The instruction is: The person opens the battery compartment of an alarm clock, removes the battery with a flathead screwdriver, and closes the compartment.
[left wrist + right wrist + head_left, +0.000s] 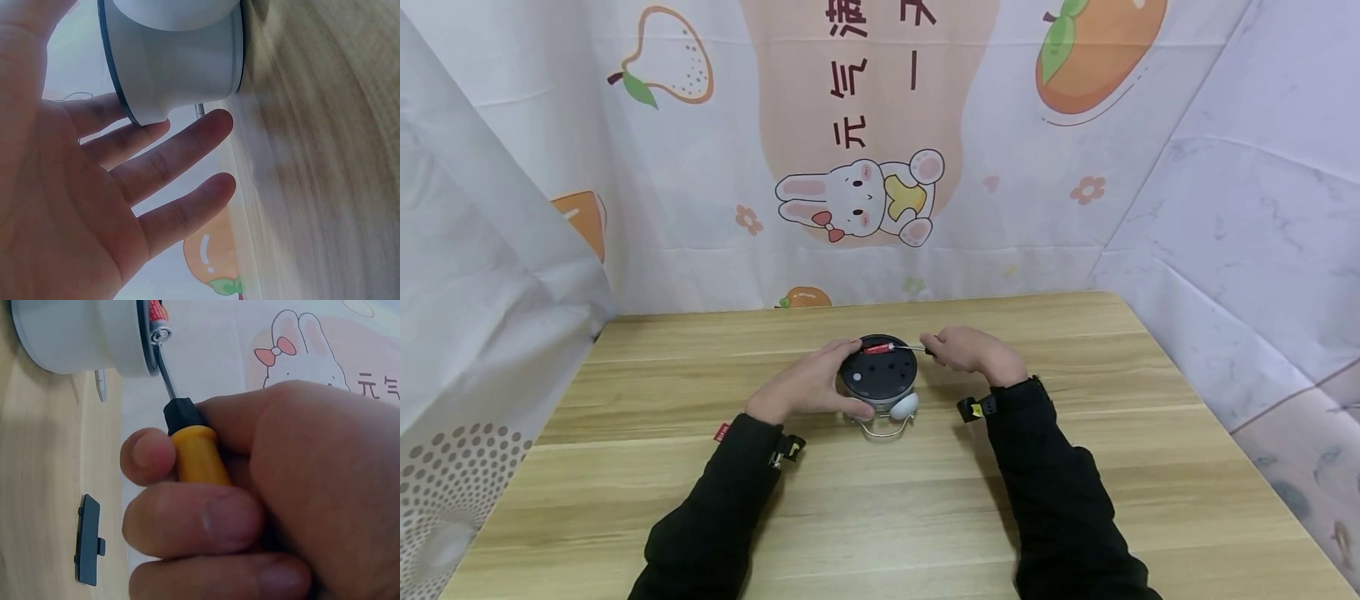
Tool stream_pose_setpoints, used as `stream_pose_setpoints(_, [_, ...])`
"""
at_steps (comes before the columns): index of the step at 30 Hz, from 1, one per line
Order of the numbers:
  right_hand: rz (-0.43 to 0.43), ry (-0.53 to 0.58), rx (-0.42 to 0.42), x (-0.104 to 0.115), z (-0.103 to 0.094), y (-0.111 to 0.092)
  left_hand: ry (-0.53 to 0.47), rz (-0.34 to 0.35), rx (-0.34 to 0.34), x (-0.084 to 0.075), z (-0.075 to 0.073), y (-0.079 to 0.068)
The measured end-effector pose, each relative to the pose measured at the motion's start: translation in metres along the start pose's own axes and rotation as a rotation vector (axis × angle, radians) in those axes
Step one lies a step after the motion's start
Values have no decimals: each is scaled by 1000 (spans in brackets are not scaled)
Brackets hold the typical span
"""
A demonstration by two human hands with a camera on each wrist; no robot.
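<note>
**Alarm Clock, Battery Compartment Open: Work in Progress**

Position: the round white twin-bell alarm clock (880, 373) lies black back up on the pale wood-grain table (887, 508), bells toward the person.

Left hand (812, 383): grips the clock at its side, thumb by a bell, fingers at the rim; two fingers extend free.

Right hand (972, 350): grasps the yellow-and-black-handled screwdriver (199, 453), its metal tip at the end of the red, silver-ended cylindrical battery (159, 322).

Done: the thin black rectangular plastic cover (87, 540) is off and lies on the table.

Outstanding: the battery sits at the clock's back, apparently raised at the tool end, judged neither fully seated nor free. The cover is not refitted. Whether a second battery is involved cannot be told.
</note>
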State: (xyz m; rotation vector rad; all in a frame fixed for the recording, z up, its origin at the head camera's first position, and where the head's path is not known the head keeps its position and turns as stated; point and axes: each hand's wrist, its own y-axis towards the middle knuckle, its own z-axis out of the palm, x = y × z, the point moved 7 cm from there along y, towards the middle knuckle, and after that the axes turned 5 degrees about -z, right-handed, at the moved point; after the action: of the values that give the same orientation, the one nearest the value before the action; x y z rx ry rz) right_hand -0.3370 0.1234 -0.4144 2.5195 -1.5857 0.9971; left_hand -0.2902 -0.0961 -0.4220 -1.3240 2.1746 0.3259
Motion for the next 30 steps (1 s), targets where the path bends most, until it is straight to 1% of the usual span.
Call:
stream_pose_setpoints(4, [-9,-32,-9,3,1,2,3,0,0,1,0,1])
stream_pose_setpoints(15, [-47,-17,7,6,0,2,6,8,-5,1,0,1])
stream_pose_setpoints(21, [-14,15,1,5,-2,-2,12,5,-3,1,0,1])
stream_pose_setpoints(26, [13,27,-42,0,-7,-6,14,9,-4,1,0,1])
stream_pose_setpoints(30, [-20,19,-93,-3,-13,-7,17,10,-7,0,0,1])
